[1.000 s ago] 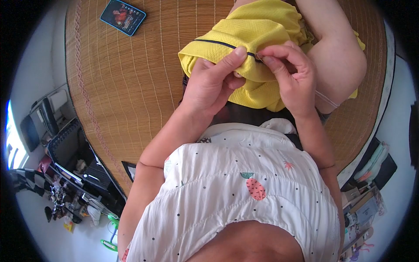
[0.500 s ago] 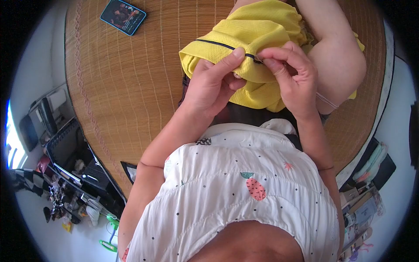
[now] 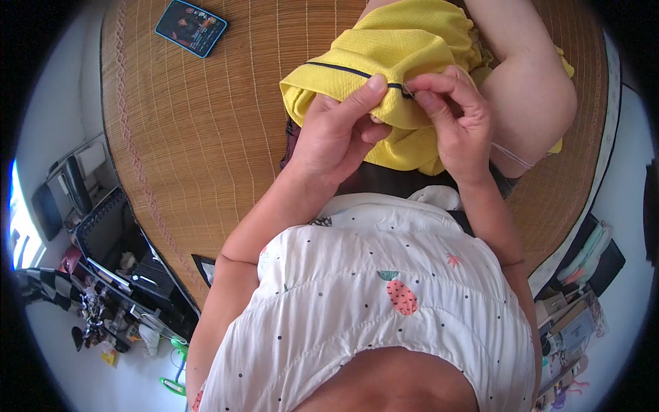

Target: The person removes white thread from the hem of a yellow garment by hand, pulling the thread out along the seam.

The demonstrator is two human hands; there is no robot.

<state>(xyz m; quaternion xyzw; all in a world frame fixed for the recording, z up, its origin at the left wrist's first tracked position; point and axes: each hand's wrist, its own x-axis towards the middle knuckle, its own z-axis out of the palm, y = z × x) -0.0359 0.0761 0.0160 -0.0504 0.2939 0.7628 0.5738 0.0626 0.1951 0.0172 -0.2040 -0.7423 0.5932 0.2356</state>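
Bunched yellow fabric (image 3: 398,51) with a narrow dark blue stripe (image 3: 343,69) lies over my lap. My left hand (image 3: 340,130) is closed on its edge, the thumb pressed on top beside the stripe and the other fingers partly hidden underneath. Close to the right of that thumb, my right hand (image 3: 456,110) pinches thumb and forefinger together over the stripe. Something thin and fine, perhaps a needle or thread, shows at those fingertips; it is too small to make out. Thin pale strands (image 3: 511,152) run across near my knee.
A phone (image 3: 191,27) with a lit screen lies on the woven mat (image 3: 206,137) at the upper left. My bent leg (image 3: 532,103) is right of the fabric. Beyond the mat's left edge stands a dark shelf or rack (image 3: 103,206) with clutter; boxes (image 3: 573,329) sit at lower right.
Both hands keep nearly the same hold on the fabric. My right hand has shifted very slightly at the stripe, and the view has moved a little.
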